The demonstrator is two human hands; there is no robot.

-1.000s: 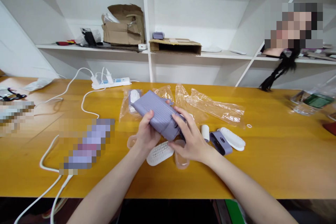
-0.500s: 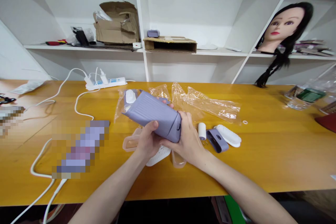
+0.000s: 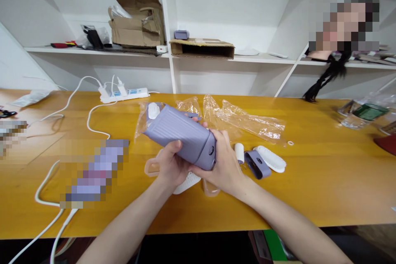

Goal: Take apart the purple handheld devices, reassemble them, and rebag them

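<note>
Both hands hold a ribbed lilac device (image 3: 181, 135) above the yellow table (image 3: 324, 181). My left hand (image 3: 169, 166) grips it from below, thumb on its near side. My right hand (image 3: 223, 161) wraps round its near end, where a small dark button shows. Under the hands lie a white brush head (image 3: 189, 181) and two clear pinkish caps (image 3: 152, 167). To the right of my right hand lie a small white cylinder (image 3: 239, 152), a lilac attachment (image 3: 256, 164) and another white brush head (image 3: 270, 158).
Crumpled clear plastic bags (image 3: 247, 120) lie behind the hands. A white power strip (image 3: 123, 95) with cables sits at the back left. White shelves behind hold cardboard boxes (image 3: 201, 48). A mannequin head with dark hair (image 3: 328, 75) stands at the right. A bagged green thing (image 3: 368, 112) lies far right.
The lilac device has been turned slightly so its near end faces me, and my right hand has slid from its top to wrap round that end. The view has shifted a little.
</note>
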